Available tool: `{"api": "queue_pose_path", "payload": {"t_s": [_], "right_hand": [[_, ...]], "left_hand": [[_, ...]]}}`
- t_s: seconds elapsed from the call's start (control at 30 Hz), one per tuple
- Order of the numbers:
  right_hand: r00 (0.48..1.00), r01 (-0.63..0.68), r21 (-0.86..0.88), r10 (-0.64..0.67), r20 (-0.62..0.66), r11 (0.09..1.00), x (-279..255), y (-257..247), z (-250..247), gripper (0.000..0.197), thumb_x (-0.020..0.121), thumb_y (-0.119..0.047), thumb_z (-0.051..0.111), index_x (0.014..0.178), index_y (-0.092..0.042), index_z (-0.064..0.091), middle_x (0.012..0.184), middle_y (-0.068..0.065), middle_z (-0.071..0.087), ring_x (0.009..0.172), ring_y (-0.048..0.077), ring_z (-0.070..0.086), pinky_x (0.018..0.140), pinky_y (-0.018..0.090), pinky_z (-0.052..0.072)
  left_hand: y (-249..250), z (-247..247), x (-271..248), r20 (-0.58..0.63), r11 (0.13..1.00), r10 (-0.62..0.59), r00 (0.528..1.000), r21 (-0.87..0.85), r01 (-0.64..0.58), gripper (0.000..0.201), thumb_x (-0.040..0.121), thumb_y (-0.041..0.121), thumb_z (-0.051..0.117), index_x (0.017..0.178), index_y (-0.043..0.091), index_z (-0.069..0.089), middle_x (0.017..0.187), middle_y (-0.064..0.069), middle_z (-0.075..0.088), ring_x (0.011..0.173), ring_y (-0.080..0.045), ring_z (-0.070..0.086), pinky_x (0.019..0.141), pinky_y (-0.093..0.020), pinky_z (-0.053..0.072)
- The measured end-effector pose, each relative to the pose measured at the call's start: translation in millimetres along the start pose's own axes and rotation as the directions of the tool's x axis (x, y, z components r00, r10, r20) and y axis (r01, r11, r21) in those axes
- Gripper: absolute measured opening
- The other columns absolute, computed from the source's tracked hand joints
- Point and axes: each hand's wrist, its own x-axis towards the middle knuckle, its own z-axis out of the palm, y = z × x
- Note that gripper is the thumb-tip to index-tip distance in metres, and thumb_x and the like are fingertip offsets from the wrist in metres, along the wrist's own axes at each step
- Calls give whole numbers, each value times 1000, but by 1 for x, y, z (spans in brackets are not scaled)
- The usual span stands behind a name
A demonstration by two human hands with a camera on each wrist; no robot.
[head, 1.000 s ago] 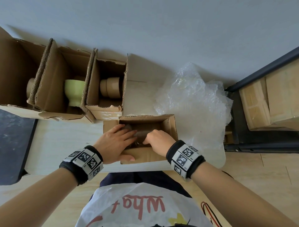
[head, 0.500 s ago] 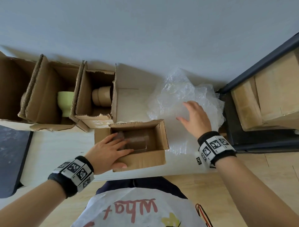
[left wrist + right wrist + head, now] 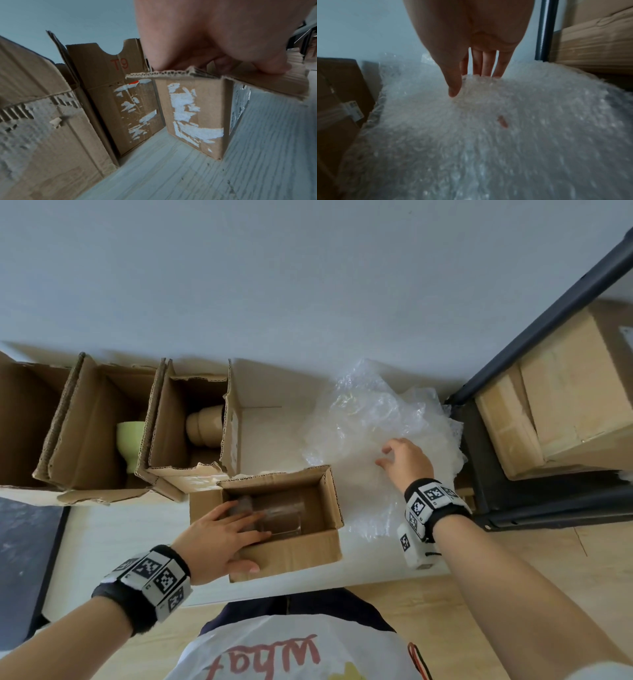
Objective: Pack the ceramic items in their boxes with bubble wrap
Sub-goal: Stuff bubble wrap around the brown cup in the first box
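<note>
A small open cardboard box [image 3: 301, 553] [image 3: 193, 108] sits at the table's near edge. Inside it lies a brown item in clear wrap [image 3: 282, 513]. My left hand [image 3: 250, 546] [image 3: 214, 67] grips the box's near-left wall, with the fingers laid inside on the item and the thumb outside. To the right a crumpled pile of bubble wrap [image 3: 370, 419] [image 3: 488, 135] covers the table. My right hand [image 3: 385, 457] [image 3: 469, 83] is on the pile, its thumb and fingertips touching the wrap with a gap between them.
Three taller open boxes stand along the back left. One holds a beige ceramic jar [image 3: 205, 424] and another a pale green cup [image 3: 132, 440]. A dark metal shelf [image 3: 479, 474] with cardboard cartons [image 3: 575, 405] stands at the right. A dark surface [image 3: 24, 549] lies at the left.
My right hand came out of the small box and moved right onto the bubble wrap, where its fingers now bend down into it. My left hand stayed on the box.
</note>
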Motion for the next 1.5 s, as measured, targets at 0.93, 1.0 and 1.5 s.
{"api": "queue_pose_path", "payload": {"t_s": [0.93,1.0,1.5], "right_hand": [[722,672,393,-438,-535,627,-51,-107,-153,11,79,-8,73,88,-13,76,98,2,64,92,10,61,83,22,48],[700,703,392,-476,-532,594,-55,-116,-143,12,79,-7,73,89,-11,77,97,4,64,90,13,61,80,23,48],[949,-264,943,-123,292,204,-36,-91,-87,65,76,-53,58,130,-18,46,132,12,54,118,30,54,98,39,46]], "left_hand": [[8,-273,-12,-352,494,-485,801,-866,-81,84,69,83,46,87,5,71,86,-9,74,84,-22,70,85,-39,54],[4,-270,-13,-175,224,-440,881,-971,-81,65,77,68,56,93,6,69,80,-7,75,78,-20,72,83,-38,56],[-21,-238,-56,-559,259,-469,684,-827,-499,20,98,25,47,81,19,57,78,2,54,77,-24,37,71,-41,27]]}}
